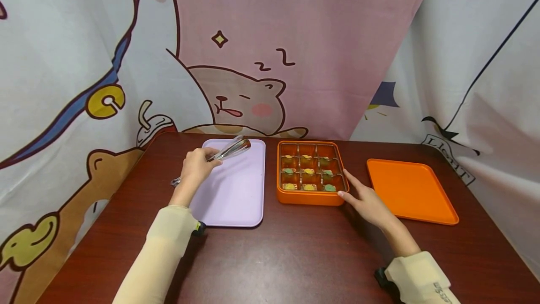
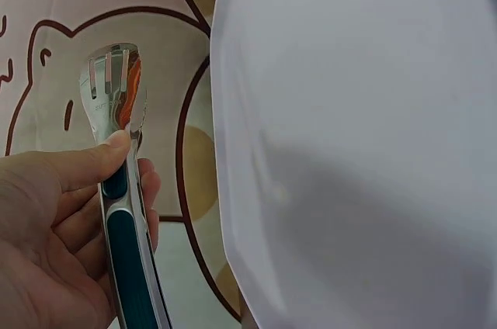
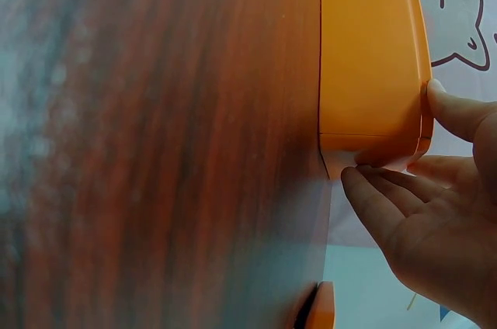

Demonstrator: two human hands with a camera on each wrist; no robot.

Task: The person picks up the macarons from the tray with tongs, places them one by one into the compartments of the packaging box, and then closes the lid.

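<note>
Fingers pinching steel tongs, glossy orange box

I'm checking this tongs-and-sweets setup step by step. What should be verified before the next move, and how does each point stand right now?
1. Tongs in hand: ok. The left hand grips the handle, thumb on top in the left wrist view.
2. Tongs carry nothing: ok, nothing shows between the tips.
3. Orange box steadied: ok. The right hand touches its near right corner with straight fingers.
4. Box open: ok. Small pieces show in its compartments, and the orange lid lies apart on the right.
5. Lilac tray beside the box: ok, nothing lies on it.
6. Whether the pieces sit loose in the compartments: cannot tell.
</note>
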